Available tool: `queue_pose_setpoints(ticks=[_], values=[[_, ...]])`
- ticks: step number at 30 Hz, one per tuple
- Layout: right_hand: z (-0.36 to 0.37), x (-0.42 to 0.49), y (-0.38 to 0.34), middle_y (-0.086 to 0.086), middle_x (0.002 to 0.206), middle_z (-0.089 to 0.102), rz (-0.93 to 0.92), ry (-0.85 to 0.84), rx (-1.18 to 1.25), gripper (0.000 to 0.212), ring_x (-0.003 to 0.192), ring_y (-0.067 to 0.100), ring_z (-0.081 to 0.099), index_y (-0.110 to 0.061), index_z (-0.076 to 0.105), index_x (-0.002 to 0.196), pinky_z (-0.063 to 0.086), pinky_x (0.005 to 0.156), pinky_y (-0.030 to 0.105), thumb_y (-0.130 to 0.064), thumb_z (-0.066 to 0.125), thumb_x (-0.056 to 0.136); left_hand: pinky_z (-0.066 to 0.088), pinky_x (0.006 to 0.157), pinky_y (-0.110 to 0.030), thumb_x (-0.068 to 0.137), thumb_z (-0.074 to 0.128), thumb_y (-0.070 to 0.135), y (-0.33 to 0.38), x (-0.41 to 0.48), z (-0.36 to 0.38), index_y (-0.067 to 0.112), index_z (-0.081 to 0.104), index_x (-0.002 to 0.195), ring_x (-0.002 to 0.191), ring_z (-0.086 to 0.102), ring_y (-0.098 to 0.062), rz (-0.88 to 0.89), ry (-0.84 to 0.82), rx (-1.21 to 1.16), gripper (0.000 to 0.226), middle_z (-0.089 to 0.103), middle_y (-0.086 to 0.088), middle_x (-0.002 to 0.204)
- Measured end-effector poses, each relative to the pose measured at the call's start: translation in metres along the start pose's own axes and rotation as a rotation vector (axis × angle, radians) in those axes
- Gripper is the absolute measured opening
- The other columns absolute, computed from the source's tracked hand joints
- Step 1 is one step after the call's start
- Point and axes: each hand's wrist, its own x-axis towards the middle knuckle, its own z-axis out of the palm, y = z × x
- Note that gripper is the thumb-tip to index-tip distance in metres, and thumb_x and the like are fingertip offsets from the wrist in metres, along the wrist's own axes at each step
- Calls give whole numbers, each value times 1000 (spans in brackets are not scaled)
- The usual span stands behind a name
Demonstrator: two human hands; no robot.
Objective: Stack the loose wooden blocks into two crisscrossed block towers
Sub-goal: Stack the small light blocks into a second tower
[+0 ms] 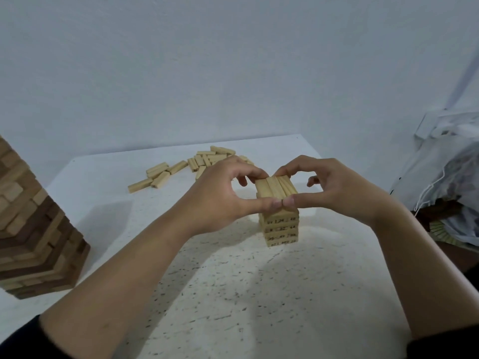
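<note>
Near left there's one tall two-tone brown wooden block tower (33, 229), done I'd guess. Further back, loose pale wooden blocks (181, 167), too jumbled to count. My left hand (220, 195) pinches the three-block top layer (274, 187) of one short pale wooden tower (281, 231); right hand (339, 193) pinches it too, probably squaring it.

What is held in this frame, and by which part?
Both the left hand and the right hand pinch the top layer of blocks on the small numbered tower, thumbs on its near end, fingers on its far end.
</note>
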Motion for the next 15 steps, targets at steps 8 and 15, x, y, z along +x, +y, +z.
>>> queue_pose_setpoints(ticks=[8,15], values=[[4,-3,8,-20,119,65,15,-22,32,37,121,3,52,-48,71,108,40,93,32,-50,80,73,35,79,-15,56,74,69,-2,-1,8,39,72,114,103,50,8,-22,10,6,65,60,22,105],[4,-5,8,-18,119,65,15,-26,35,43,120,5,54,-42,72,111,41,94,34,-50,80,69,38,80,-17,54,72,72,-3,-2,13,39,72,114,102,52,5,-18,9,18,69,61,22,108]])
